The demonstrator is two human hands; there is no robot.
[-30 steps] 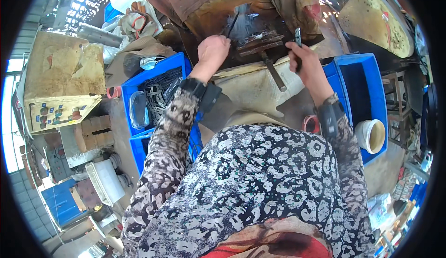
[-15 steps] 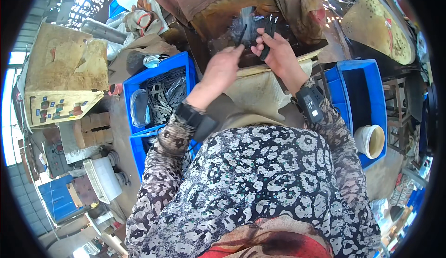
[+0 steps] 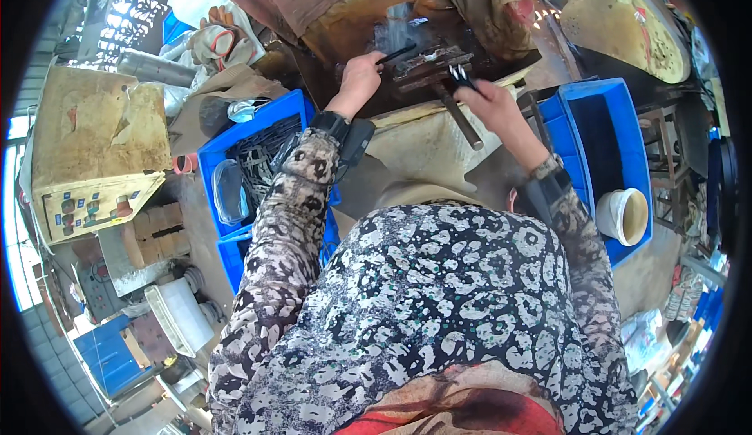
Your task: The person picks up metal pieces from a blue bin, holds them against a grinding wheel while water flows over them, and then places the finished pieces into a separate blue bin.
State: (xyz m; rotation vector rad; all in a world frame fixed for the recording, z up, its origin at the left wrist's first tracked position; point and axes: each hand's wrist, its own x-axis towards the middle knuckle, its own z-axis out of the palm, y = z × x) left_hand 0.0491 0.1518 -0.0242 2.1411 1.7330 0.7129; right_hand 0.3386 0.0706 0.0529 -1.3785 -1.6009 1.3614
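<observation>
My left hand (image 3: 360,81) is closed round one end of a slim black piece (image 3: 397,53), which points up and right over the dark work bay. On the right, my right hand (image 3: 495,109) is closed on dark pieces with shiny pale tips (image 3: 460,76); how many it holds is hard to tell. Just left of that hand a metal tool with a bar handle (image 3: 464,125) sticks out over the bay's front edge. Flat dark metal pieces (image 3: 427,70) lie at its far end, between my two hands.
Brown cloth (image 3: 501,19) hangs round the bay, and pale sheeting (image 3: 415,149) covers its front. At left, a blue crate (image 3: 307,110) holds many metal strips. On the right stands another blue crate (image 3: 558,125) with a white bucket (image 3: 623,217). A control box (image 3: 98,141) stands far left.
My hands have moved apart. The right one has come down and to the right with its dark pieces; the left has shifted up and left. The bar-handled tool now shows.
</observation>
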